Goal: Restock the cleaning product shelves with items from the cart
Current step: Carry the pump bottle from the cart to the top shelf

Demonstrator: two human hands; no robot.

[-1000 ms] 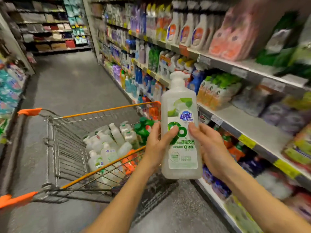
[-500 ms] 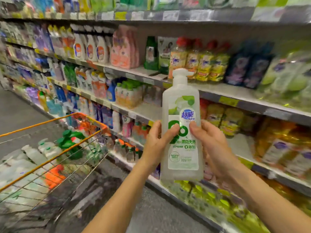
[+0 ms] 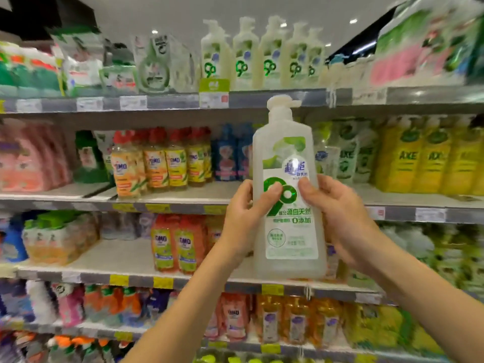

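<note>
1. Head view: a pump bottle (image 3: 288,205) stands upright between both hands, raised in front of the shelves (image 3: 167,102).
2. The left hand (image 3: 243,218) grasps its left edge, thumb on the label.
3. The right hand (image 3: 337,218) grasps the right edge, thumb across the front.
4. Matching bottles (image 3: 259,53) line the top shelf.

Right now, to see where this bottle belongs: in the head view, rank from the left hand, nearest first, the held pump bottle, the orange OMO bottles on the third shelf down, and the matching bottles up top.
1. The pump bottle, in the left hand's grip, on its right.
2. The orange OMO bottles, third shelf down, left of the hand.
3. The matching bottles, top shelf, high above.
</note>
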